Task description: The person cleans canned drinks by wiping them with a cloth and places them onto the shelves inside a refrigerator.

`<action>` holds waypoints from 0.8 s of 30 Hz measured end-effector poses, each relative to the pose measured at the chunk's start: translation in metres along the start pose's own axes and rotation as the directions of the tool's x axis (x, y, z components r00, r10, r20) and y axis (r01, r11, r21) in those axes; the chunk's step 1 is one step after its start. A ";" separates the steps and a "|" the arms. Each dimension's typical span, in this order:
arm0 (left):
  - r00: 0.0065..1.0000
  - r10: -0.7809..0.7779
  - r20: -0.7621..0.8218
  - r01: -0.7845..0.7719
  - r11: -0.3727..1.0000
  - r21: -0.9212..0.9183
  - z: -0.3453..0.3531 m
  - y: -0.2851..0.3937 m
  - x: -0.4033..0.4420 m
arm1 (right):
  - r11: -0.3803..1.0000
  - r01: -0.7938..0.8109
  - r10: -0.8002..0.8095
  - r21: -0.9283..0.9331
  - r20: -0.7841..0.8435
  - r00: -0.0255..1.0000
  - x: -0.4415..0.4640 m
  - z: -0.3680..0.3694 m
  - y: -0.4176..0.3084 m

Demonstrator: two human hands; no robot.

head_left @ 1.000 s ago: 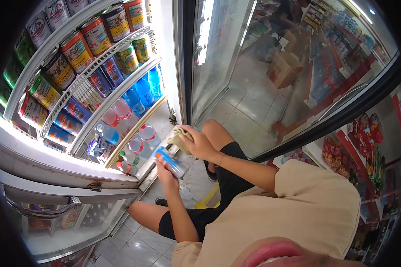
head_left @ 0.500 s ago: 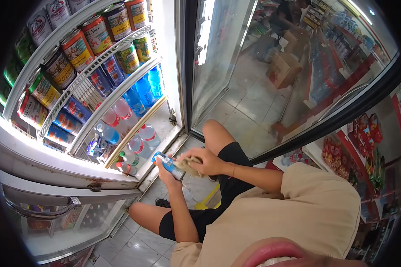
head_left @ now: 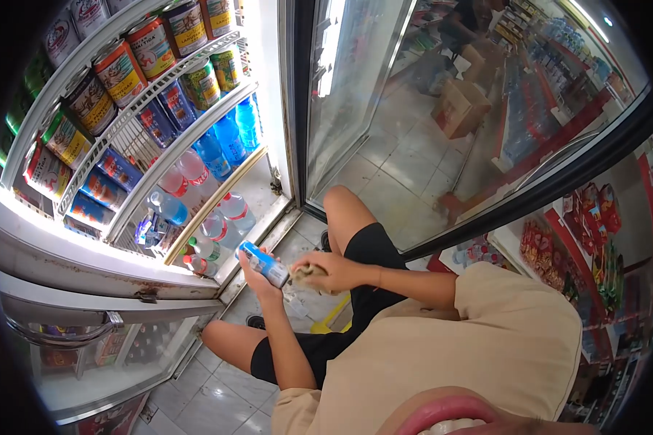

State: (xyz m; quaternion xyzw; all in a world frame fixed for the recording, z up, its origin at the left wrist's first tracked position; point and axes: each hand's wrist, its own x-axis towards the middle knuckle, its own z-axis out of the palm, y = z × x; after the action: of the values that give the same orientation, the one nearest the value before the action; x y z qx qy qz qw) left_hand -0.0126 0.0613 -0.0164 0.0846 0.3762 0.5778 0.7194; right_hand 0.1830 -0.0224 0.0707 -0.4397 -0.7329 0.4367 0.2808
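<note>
Blue can (head_left: 263, 264) is tilted in our left grip (head_left: 257, 280), in front of the open fridge (head_left: 271, 80). That hold wraps its side, seemingly to leave the lower end free toward the bunched cloth (head_left: 307, 277). Right grip (head_left: 335, 271) clasps that cloth; contact with the can we can't confirm.

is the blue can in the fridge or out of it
Out: the left hand holds the blue can in front of the open fridge, off its shelves.
</note>
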 end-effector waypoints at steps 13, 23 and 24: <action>0.947 0.320 0.004 -0.319 0.941 0.112 0.029 -0.012 -0.018 | 0.993 0.110 -0.114 -0.031 -0.149 0.982 0.022 0.006 -0.008; 0.991 0.079 0.105 -0.085 0.994 0.063 0.034 -0.014 -0.024 | 0.960 0.101 0.004 0.263 -0.373 0.928 0.040 -0.015 -0.012; 0.991 0.040 0.126 -0.046 0.998 0.044 0.045 -0.020 -0.032 | 0.981 0.133 -0.077 0.142 -0.347 0.935 0.046 -0.012 -0.011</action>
State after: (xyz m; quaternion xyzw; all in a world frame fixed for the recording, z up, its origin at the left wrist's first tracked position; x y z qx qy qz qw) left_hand 0.0302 0.0406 0.0186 0.1455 0.3417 0.5776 0.7270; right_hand 0.1671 0.0204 0.0868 -0.4442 -0.6576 0.3971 0.4610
